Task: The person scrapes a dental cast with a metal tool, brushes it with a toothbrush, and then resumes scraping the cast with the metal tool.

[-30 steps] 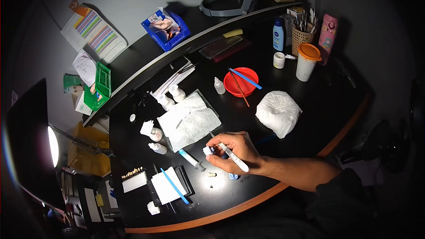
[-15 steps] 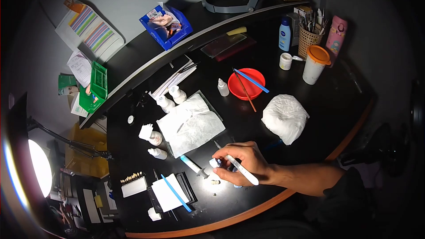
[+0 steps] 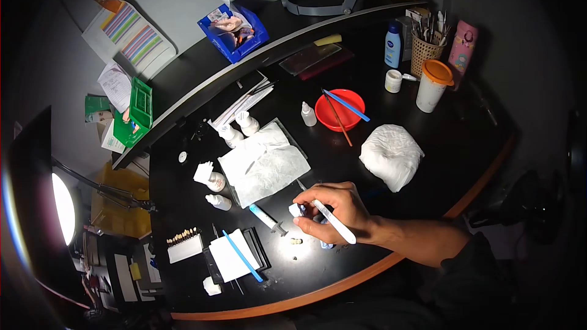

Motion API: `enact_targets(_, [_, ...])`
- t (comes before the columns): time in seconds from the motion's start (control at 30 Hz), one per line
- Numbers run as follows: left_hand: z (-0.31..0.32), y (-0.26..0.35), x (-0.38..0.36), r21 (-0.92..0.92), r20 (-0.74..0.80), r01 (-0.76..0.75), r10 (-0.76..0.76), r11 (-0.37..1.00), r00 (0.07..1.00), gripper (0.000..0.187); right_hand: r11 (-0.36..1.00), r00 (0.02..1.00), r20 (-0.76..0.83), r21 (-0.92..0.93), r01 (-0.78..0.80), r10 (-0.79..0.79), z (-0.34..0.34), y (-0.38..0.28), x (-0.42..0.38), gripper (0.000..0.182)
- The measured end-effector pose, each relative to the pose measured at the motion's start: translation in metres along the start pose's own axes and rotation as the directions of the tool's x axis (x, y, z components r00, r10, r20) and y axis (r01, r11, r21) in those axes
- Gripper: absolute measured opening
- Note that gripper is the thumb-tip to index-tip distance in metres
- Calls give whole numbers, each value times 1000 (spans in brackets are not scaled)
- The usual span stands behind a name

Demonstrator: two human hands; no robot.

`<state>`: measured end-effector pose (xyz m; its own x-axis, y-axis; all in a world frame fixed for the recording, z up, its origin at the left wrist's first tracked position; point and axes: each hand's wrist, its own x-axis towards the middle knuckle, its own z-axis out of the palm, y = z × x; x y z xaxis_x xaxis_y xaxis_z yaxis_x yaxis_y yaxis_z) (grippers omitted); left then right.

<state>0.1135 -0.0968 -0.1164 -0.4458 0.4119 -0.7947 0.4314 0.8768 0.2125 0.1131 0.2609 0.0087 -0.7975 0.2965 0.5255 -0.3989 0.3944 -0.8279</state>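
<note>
My right hand [image 3: 335, 211] is closed over the front of the desk. Between its thumb and fingertips it pinches a small white and bluish block [image 3: 297, 209]. A slim white-handled tool [image 3: 337, 225] with a thin metal tip lies across the same hand, tucked among the fingers. My left hand is out of view. Below the fingertips, a small cream-coloured tooth-like piece [image 3: 296, 241] rests on the desk in bright light. Left of the hand lies a syringe [image 3: 266, 219] with blue content. A bluish lump [image 3: 326, 244] shows partly under the hand.
A paper-covered glass slab [image 3: 266, 171], white bottles [image 3: 215, 181], a red bowl [image 3: 327, 113] with two tools across it, and a crumpled white bundle [image 3: 392, 156] surround the hand. A notepad [image 3: 233, 260] and shade guide [image 3: 185, 246] lie front left. An orange-lidded cup [image 3: 430, 95] stands back right.
The view has shifted slightly, so the desk items sit a little higher. My right hand keeps its hold on the block and tool; more of the bluish lump beneath it shows.
</note>
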Motion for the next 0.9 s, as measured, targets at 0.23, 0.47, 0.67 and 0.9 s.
enact_targets(0.23, [6, -5, -4, -2, -8, -2, 2, 1000, 1000, 38, 1000, 1000, -1, -22, 2, -2, 3, 4, -2, 27])
enact_targets(0.47, [15, -9, -13, -16, -1, -4, 4, 1000, 1000, 37, 1000, 1000, -3, -5, 19, -19, 2, 5, 1, 25])
enact_targets(0.67, [17, -8, -23, -30, -3, 2, -2, 1000, 1000, 36, 998, 998, -18, -12, 62, -62, 5, 7, -1, 26])
enact_targets(0.9, [21, -1, -19, -24, -11, 28, -28, 999, 1000, 35, 998, 999, -3, -26, 54, -54, 1, 2, 0, 27])
